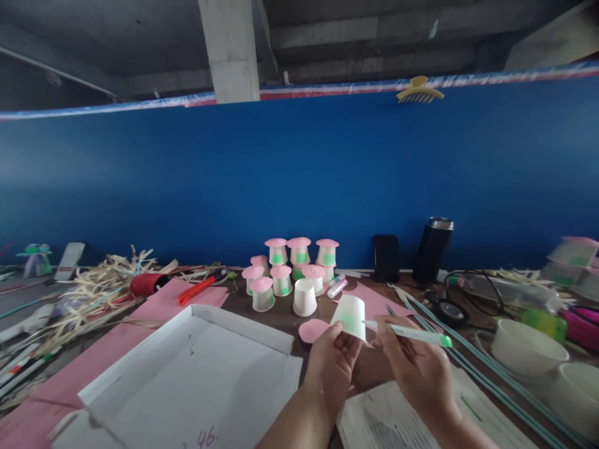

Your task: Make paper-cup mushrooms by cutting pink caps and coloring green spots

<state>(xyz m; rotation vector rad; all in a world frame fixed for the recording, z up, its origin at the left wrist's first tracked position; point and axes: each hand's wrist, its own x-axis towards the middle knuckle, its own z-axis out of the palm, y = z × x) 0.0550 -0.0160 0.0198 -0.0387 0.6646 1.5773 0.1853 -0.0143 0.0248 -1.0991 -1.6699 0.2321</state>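
My left hand [333, 362] holds a small white paper cup [350, 317] upside down, with a green patch on its side. My right hand [414, 362] grips a green-capped marker [412, 335] whose tip touches the cup's side. A pink paper disc [312, 330] lies on the table just left of the cup. Behind it stands a plain white inverted cup [305, 297] and a cluster of several finished cups with pink tops and green patches [290, 265].
A white cardboard tray [187, 374] and pink paper sheets [154, 312] lie at the left, with straw scraps [98, 280] and a red cutter [201, 288]. At the right are thin green sticks [468, 355], white bowls [528, 352], a black flask [433, 249]. Blue wall behind.
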